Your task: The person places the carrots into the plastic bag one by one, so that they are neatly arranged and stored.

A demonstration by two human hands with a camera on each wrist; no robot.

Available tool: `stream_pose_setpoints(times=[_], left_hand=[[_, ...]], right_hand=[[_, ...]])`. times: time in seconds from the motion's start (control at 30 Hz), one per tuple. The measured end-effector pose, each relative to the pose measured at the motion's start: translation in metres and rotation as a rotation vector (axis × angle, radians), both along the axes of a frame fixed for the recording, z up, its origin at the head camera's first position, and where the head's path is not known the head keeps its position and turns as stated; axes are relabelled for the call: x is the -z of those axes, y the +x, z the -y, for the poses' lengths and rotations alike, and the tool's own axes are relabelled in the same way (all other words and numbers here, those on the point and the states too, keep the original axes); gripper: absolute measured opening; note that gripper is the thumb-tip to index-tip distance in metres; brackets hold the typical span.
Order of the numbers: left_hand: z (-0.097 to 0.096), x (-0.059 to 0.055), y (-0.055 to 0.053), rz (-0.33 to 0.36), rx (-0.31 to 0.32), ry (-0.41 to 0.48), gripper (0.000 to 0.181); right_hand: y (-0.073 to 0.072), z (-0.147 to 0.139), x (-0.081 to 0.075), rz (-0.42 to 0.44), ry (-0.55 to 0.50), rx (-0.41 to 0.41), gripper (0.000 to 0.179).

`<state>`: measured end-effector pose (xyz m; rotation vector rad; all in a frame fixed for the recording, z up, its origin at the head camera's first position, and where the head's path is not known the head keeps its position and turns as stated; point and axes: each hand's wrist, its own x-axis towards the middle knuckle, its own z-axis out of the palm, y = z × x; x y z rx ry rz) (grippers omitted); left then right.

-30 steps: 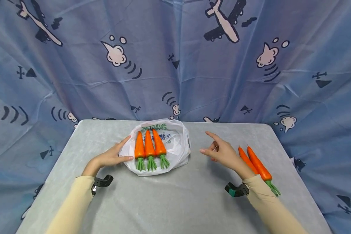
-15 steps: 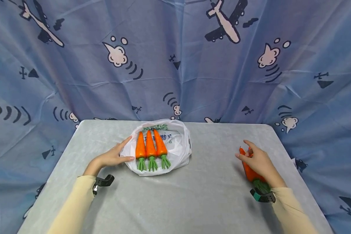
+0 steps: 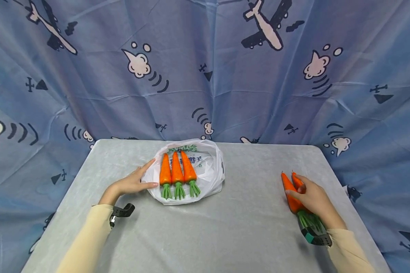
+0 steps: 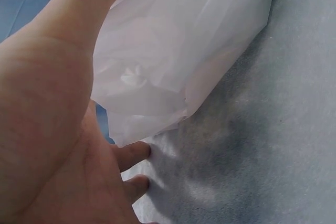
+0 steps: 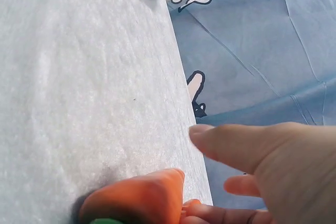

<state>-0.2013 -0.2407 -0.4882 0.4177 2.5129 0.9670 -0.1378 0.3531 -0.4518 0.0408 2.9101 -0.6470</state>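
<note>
A white plastic bag [image 3: 210, 178] lies on the table with its mouth spread open. Three carrots [image 3: 177, 172] with green stubs lie side by side in it, tips away from me. My left hand [image 3: 131, 182] rests against the bag's left side, thumb and fingers spread straight; in the left wrist view the bag [image 4: 173, 51] stands beside the fingers. At the right of the table my right hand [image 3: 314, 195] is over two more carrots, the left carrot [image 3: 288, 187] lying mostly uncovered. Its thumb and index finger stay apart around the right carrot [image 3: 296, 182], partly hidden under the hand.
The grey-white table [image 3: 205, 235] ends at a patterned blue curtain [image 3: 205, 94] behind it. Bare tabletop stretches between the bag and the two carrots on the right. A black strap [image 3: 316, 237] is on my right wrist, over the carrots' green stubs.
My right hand has moved from beside the bag to the right, then down over the two loose carrots. The left hand and the bag with its three carrots have stayed put.
</note>
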Motion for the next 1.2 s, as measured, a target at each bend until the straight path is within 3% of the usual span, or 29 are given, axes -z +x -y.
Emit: stream_pose_setpoints(times=[0.4, 0.67, 0.93, 1.2], left_hand=[[-0.001, 0.001, 0.001, -0.003, 0.003, -0.014, 0.097], [-0.002, 0.001, 0.002, -0.006, 0.004, -0.008, 0.096], [0.000, 0.002, 0.002, -0.003, 0.001, -0.016, 0.096], [-0.001, 0.002, 0.002, -0.006, 0.002, -0.025, 0.096]], right_hand=[[0.005, 0.005, 0.009, 0.077, 0.030, -0.048, 0.086], [0.006, 0.012, 0.018, 0.110, -0.040, -0.014, 0.084], [0.007, 0.013, 0.024, 0.113, -0.042, -0.008, 0.084], [0.015, 0.012, 0.027, 0.139, -0.104, 0.010, 0.088]])
